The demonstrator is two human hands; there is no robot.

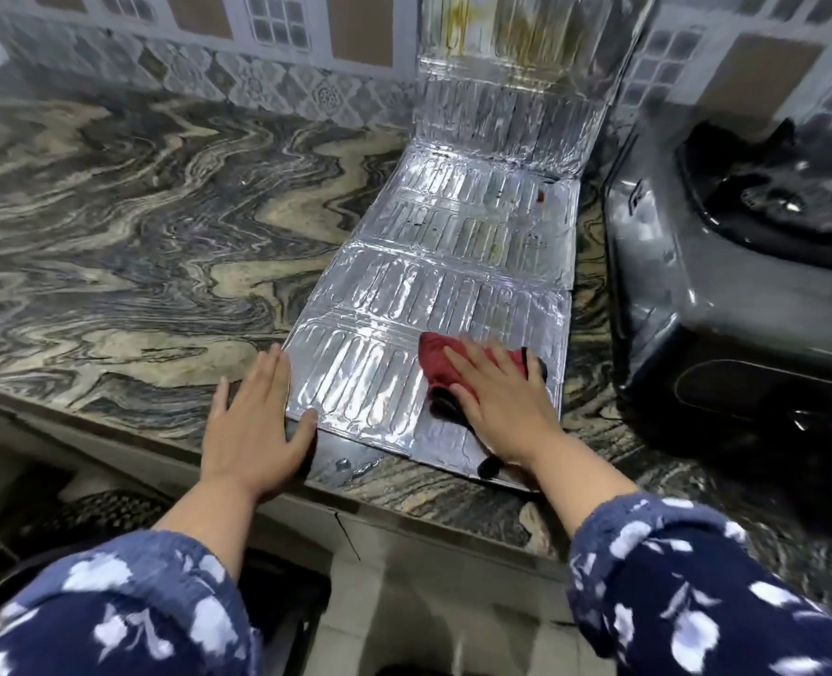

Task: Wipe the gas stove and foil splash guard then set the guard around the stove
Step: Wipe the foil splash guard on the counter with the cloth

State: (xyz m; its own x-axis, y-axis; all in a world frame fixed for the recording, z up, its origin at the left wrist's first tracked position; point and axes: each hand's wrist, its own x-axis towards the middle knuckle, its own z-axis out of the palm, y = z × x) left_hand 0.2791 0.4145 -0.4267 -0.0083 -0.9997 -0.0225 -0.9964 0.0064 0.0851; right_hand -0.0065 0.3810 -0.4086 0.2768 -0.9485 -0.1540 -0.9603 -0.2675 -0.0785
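Note:
The foil splash guard (453, 265) lies mostly flat on the marble counter (136, 226), its far panels rising against the tiled wall with yellow-brown stains near the top. My right hand (502, 402) presses flat, fingers straight, on a red and black cloth (436, 356) on the guard's nearest panel. My left hand (253, 422) rests flat on the guard's near left corner and the counter, fingers straight. The gas stove (726, 265), grey with a black burner, stands at the right, just beside the guard.
The tiled wall (258, 51) runs along the back of the counter. The counter's front edge (404, 519) runs below my wrists. A dark patterned mat (106, 509) lies on the floor at the lower left.

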